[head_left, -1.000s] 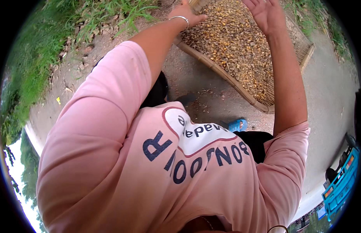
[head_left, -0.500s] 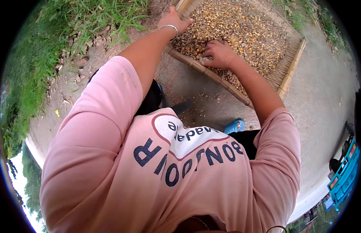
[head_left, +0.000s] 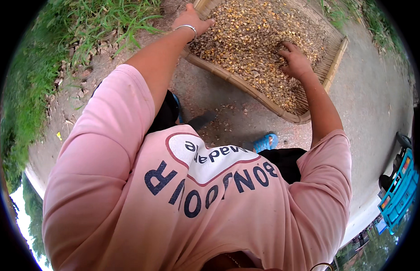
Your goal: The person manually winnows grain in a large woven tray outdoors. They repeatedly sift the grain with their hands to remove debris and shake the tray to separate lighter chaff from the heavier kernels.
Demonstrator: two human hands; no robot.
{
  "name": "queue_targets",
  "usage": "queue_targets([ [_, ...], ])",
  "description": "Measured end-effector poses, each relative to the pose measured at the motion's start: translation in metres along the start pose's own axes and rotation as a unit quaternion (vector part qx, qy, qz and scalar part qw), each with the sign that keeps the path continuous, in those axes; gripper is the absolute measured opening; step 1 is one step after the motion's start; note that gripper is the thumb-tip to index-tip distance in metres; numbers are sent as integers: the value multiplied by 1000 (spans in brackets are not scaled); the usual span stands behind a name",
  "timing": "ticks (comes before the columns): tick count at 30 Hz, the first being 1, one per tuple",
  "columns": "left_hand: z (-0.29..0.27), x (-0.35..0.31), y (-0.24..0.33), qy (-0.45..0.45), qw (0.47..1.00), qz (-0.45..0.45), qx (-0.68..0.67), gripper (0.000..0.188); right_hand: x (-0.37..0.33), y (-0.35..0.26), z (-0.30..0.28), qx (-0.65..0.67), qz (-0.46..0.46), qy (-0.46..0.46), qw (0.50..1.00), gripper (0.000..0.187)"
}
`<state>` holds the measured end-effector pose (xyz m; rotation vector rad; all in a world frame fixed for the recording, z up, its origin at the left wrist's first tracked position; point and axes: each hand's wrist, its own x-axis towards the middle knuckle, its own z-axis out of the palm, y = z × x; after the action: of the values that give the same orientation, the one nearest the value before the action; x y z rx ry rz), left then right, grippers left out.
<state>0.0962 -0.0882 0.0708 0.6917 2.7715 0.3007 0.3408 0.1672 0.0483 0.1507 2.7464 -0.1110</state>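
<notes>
Yellow kernels [head_left: 246,40] sit in the woven tray [head_left: 328,58], raised rim [head_left: 298,119] probably containing them. Left hand [head_left: 192,22] grips that rim, likely for steadiness; right hand's [head_left: 296,62] spread loosely among the kernels.

Open room lies over the yellow kernels [head_left: 248,38] between left hand [head_left: 192,21] and right hand [head_left: 296,61]; a bamboo rim [head_left: 234,81] bars the near side.
</notes>
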Motion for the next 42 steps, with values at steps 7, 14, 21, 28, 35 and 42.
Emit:
queue_targets([
  [7,1,2,0,-54,998,-29,-23,89,-10,9,21,314,228,-44,920,103],
  [14,2,5,6,-53,997,-42,-22,90,20,-51,7,507,217,22,834,113],
  [21,1,13,-15,-24,997,-61,-41,94,45,-87,-74,672,140,32,727,102],
  [28,17,23,-8,-25,996,-80,-19,79,27,48,-46,427,304,231,820,54],
  [35,9,15,12,26,997,-68,5,49,1,87,46,387,424,225,787,75],
  [42,-9,12,22,-24,994,-106,-11,46,40,45,26,601,372,52,706,91],
])
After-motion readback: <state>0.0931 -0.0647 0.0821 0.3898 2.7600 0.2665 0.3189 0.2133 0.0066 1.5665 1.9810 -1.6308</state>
